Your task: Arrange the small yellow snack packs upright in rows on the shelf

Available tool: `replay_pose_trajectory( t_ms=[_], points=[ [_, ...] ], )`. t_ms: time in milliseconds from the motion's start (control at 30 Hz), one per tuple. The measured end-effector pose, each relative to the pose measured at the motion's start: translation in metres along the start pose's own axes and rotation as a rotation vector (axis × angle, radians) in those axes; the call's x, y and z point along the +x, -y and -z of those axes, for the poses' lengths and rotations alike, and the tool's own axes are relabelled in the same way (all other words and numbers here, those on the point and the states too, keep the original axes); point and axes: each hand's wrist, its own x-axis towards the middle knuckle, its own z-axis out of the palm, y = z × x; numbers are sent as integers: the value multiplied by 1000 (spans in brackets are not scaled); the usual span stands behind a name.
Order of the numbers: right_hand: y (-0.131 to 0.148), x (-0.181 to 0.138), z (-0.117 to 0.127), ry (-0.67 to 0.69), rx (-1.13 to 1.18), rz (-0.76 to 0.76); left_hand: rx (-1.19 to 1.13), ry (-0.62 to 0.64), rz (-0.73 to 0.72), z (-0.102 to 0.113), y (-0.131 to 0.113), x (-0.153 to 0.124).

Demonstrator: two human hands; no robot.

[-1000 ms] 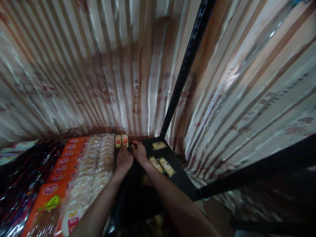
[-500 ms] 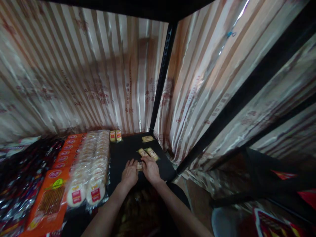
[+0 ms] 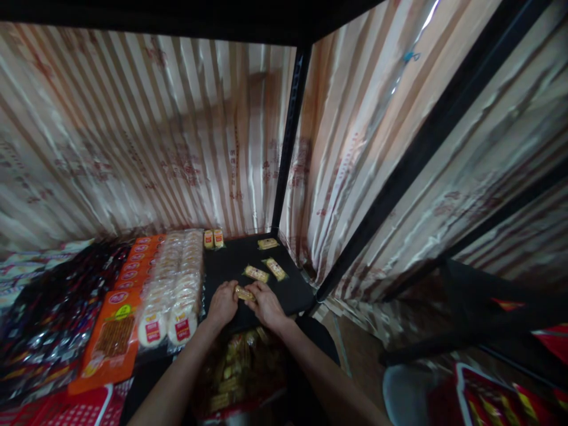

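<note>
Since the previous frame, one of the two paired packets near the shelf's right edge has swung round, opening a gap between them. Small oblong yellow packet in clear film (image 3: 243,293) is now pinched end to end, near the front edge of the black flat shelf (image 3: 226,267). Left hand (image 3: 225,303): fingers curled in, tips on its left end. Right hand (image 3: 266,303): nearly closed, thumb and fingers on the right end. Can't tell if it clears the shelf.

Handling, my read: light, film slick, contents likely crumbly. Grip by the long sides or ends, low force; don't pull by the crimped film.

Materials: three loose yellow film-wrapped packets (image 3: 276,269) lie flat at mixed angles, one by the back right corner. Two red-labelled yellow packets (image 3: 213,239) sit together at the back edge, beside round white discs in crinkly clear film (image 3: 181,325). Left of those, flat glossy orange pouches (image 3: 116,334). Behind, pleated, satiny striped sheeting (image 3: 199,136).
</note>
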Motion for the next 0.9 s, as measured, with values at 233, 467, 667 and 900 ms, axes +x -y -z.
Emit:
replay_pose_trajectory(
  t_ms=[233, 467, 667, 900],
  points=[
    [8, 11, -2, -33, -9, -26, -135, -8, 97, 5, 6, 14],
    [-2, 36, -24, -60, 267, -195, -236, -105, 193, 4, 11, 34],
    [-9, 71, -43, -104, 611, -298, -404, -273, 263, 4, 9, 50],
    [1, 117, -28, -185, 475, -324, -456, -434, 220, 4, 8, 77]
  ],
)
